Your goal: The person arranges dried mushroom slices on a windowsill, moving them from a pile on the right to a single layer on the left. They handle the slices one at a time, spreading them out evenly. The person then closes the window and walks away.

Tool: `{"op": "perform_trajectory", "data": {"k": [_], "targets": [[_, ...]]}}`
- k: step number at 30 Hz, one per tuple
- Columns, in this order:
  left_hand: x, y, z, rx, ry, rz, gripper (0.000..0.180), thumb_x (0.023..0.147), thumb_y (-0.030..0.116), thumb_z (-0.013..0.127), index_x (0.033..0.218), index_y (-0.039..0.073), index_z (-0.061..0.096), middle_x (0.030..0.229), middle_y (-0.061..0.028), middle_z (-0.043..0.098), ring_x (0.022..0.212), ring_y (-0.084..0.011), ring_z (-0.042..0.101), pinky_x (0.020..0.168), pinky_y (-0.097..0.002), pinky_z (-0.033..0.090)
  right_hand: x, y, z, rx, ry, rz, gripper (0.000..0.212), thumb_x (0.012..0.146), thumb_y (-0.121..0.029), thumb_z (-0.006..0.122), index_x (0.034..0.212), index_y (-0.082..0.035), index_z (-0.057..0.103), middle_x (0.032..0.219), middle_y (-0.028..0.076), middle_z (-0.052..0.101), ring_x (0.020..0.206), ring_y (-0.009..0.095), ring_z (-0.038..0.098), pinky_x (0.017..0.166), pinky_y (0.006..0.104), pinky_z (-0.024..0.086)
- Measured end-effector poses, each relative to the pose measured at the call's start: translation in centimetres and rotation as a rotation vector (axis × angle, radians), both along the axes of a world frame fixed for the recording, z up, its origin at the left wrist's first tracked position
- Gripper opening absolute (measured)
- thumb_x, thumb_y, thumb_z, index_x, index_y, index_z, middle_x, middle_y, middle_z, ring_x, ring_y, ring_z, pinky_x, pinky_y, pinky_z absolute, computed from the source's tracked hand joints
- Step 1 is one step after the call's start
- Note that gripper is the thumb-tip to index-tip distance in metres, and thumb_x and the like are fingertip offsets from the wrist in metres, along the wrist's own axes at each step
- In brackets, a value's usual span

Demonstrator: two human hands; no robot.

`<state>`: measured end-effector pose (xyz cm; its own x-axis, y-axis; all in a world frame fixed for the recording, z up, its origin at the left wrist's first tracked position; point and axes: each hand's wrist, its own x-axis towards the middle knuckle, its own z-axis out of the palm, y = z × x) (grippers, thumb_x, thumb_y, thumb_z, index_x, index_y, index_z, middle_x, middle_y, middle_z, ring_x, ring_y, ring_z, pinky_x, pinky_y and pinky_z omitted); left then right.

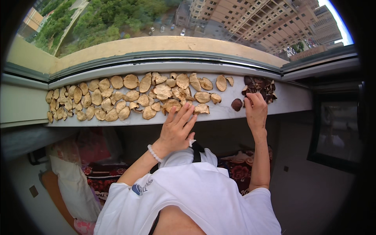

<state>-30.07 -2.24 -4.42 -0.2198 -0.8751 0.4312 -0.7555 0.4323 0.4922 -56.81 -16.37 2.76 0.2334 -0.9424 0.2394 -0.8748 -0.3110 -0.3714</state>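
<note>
Pale tan dried slices (131, 81) lie spread in loose rows along the white marbled window sill (231, 88). My left hand (178, 127) reaches over the sill's front edge, fingers stretched out and a little apart, the tips touching or just above the slices there. At the right end sits a small heap of dark brown dried mushrooms (263, 84). My right hand (256, 111) is at the near side of this heap with thumb and fingers drawn together in a pinch; what is between them is hidden. One round dark mushroom cap (236, 104) rests alone left of that hand.
Behind the sill runs a window frame (168, 58), with trees and tall buildings far below and beyond. A dark-framed glass panel (337, 131) stands at the right. Below the sill, at the left, are a white cloth bundle (74, 188) and red patterned fabric (103, 172).
</note>
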Motion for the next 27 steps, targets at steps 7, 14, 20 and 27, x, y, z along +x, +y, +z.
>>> {"op": "perform_trajectory", "data": {"k": [7,14,20,27], "targets": [[0.2,0.1,-0.2,0.007,-0.019,-0.021,0.060,0.069,0.016,0.077,0.127,0.002,0.065,0.151,-0.0181,0.049,0.147,-0.0344,0.038,0.125,-0.0521,0.012,1.9,2.4,-2.1,0.113,0.190,-0.145,0.028,0.089,-0.027,0.073,0.106,-0.005,0.067,0.096,0.016,0.064,0.088,0.040,0.066,0.074,0.0495,0.052],[0.2,0.1,0.0,0.006,-0.013,-0.010,0.058,0.070,0.017,0.076,0.125,0.001,0.065,0.151,-0.0184,0.049,0.148,-0.0336,0.037,0.125,-0.0518,0.012,3.3,1.5,-3.0,0.130,-0.017,-0.063,0.029,0.086,-0.014,0.073,0.111,0.000,0.065,0.100,0.016,0.060,0.088,0.037,0.064,0.076,0.0468,0.052],[0.0,0.1,0.0,0.000,-0.001,0.004,0.057,0.070,0.018,0.075,0.124,0.000,0.066,0.151,-0.0192,0.048,0.149,-0.0325,0.035,0.125,-0.0514,0.012,3.0,0.5,-2.8,0.188,-0.059,0.017,0.029,0.083,-0.006,0.074,0.109,0.001,0.063,0.105,0.018,0.057,0.089,0.038,0.064,0.077,0.0450,0.053],[0.1,0.1,-0.2,0.000,-0.004,-0.008,0.059,0.070,0.017,0.076,0.125,0.001,0.065,0.152,-0.0186,0.048,0.149,-0.0339,0.035,0.125,-0.0521,0.011,3.5,0.7,-1.6,0.216,-0.010,0.086,0.026,0.083,-0.004,0.074,0.106,0.001,0.063,0.106,0.020,0.057,0.092,0.040,0.063,0.078,0.0452,0.053]]}}
